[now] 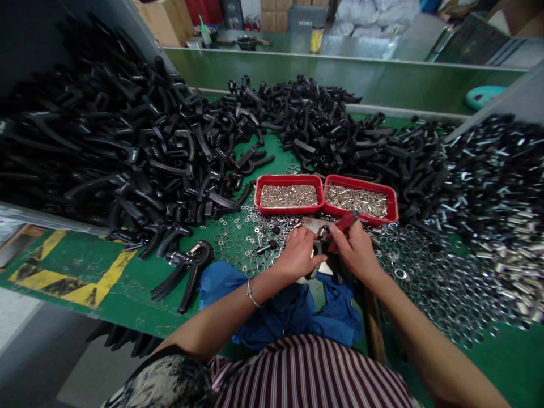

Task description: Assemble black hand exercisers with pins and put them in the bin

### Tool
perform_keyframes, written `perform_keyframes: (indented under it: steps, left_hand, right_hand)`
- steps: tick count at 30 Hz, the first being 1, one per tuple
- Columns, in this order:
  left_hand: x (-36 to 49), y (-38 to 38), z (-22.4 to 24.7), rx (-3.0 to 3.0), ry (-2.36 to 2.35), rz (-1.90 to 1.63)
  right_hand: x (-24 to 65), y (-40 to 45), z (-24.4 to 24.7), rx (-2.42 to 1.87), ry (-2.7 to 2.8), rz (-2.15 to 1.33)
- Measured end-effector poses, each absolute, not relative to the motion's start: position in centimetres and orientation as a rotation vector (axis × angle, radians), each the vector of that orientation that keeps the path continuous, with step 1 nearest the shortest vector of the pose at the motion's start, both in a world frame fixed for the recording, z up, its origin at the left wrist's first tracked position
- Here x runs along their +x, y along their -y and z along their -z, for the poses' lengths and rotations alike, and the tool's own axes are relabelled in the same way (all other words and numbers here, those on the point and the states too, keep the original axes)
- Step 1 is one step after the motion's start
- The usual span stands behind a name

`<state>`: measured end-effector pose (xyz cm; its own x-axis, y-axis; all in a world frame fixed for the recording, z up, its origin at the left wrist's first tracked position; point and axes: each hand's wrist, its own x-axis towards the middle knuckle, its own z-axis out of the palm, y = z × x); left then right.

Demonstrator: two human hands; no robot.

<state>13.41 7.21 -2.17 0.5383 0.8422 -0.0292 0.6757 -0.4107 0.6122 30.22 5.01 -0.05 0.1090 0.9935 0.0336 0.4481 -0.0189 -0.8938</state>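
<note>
My left hand [300, 255] is closed on a black curved handle part [315, 271] over a small metal plate [312, 224]. Beside it, my right hand [356, 252] grips a red-handled tool [348, 220]; its working end is partly hidden near the black part, so I cannot tell its exact kind. Just beyond both hands sit a red tray [289, 211] of tiny metal pieces and a second red tray [393, 207] of small metal pins. Loose rings [232, 241] and a dark bolt-like piece [267, 247] lie left of my left hand.
Black handle parts [170, 147] are heaped at left and back. An assembled spring clamp-like piece [187, 269] lies near the front edge. Washers [442, 283], metal sleeves [518, 255] and dark pins [501, 164] spread at right. Blue cloth [293, 311] and a wooden handle [374, 328] are close to me.
</note>
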Motion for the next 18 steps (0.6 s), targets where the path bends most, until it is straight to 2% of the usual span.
perform_keyframes:
  steps: [4, 9, 12, 15, 18]
  left_hand:
    - [13.5, -7.2, 1.7, 2.235, -1.246, -0.349]
    - [13.0, -7.1, 2.4, 2.239, -1.240, -0.374]
    - [12.8, -6.6, 2.5, 2.244, -1.225, -0.353]
    - [12.5, -7.3, 1.4, 2.302, -1.169, -0.356]
    - [11.7, -11.3, -0.4, 2.441, -1.155, -0.433]
  right_hand:
    - [29.2, -4.9, -2.9, -1.328, 1.182, -1.062]
    - [32.3, -3.9, -2.4, -1.251, 1.042, -0.966]
    - [37.7, -2.8, 0.2, -1.515, 1.026, -0.833]
    - [43.3, -1.3, 1.4, -2.024, 1.209, -0.806]
    - [46.2, -0.7, -0.2, -2.300, 1.537, -0.269]
